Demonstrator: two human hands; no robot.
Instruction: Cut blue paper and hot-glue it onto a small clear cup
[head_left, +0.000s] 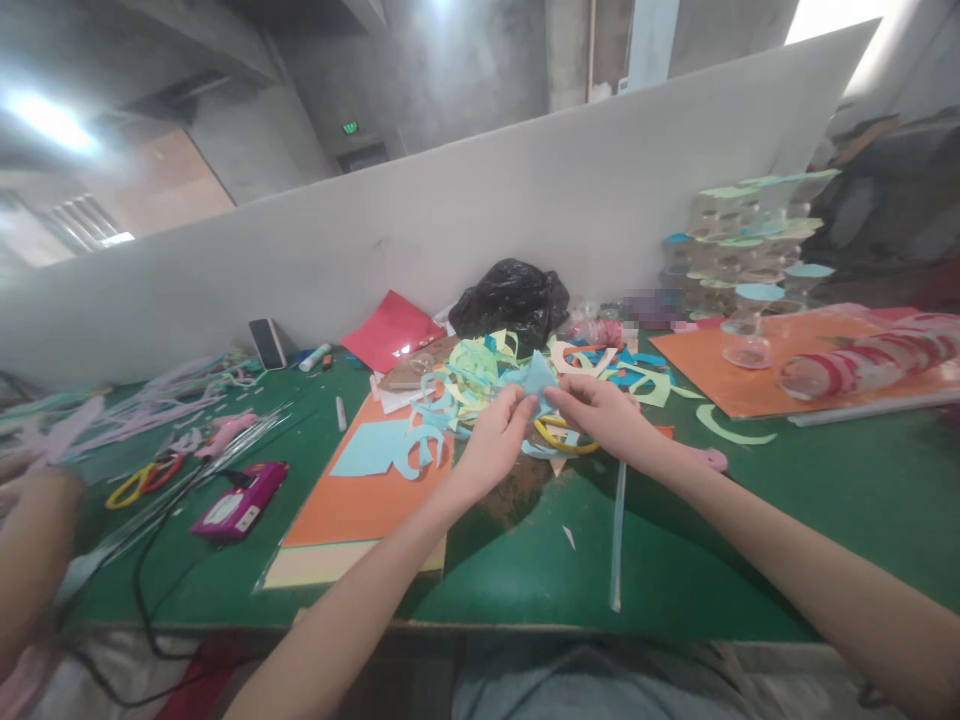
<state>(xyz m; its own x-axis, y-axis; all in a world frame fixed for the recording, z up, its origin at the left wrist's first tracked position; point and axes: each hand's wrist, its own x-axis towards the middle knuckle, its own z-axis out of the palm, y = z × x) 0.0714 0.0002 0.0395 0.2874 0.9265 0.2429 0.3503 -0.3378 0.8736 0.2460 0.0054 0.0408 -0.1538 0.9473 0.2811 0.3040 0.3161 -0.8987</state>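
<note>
Between my two hands, above the middle of the green table (525, 590), is a small piece of light blue paper (537, 374) that looks folded or bent up to a point. My left hand (496, 432) pinches its left side, and my right hand (596, 408) pinches its right side. Beneath and behind them spreads a heap of green and blue paper scraps (480, 365). A yellow-handled tool (566, 440), perhaps scissors, lies just under my right hand. To the left, a light blue sheet with a cut edge (367, 448) rests on orange paper (330, 505).
A black plastic bag (511, 300) sits against the white partition (420, 220). Stacked plastic cups (750, 235) and a red-white wrapped bottle (870, 360) stand at right. On the left are a purple power strip (241, 500), a phone (267, 343), yellow-red scissors (142, 485) and another person's arm (34, 550).
</note>
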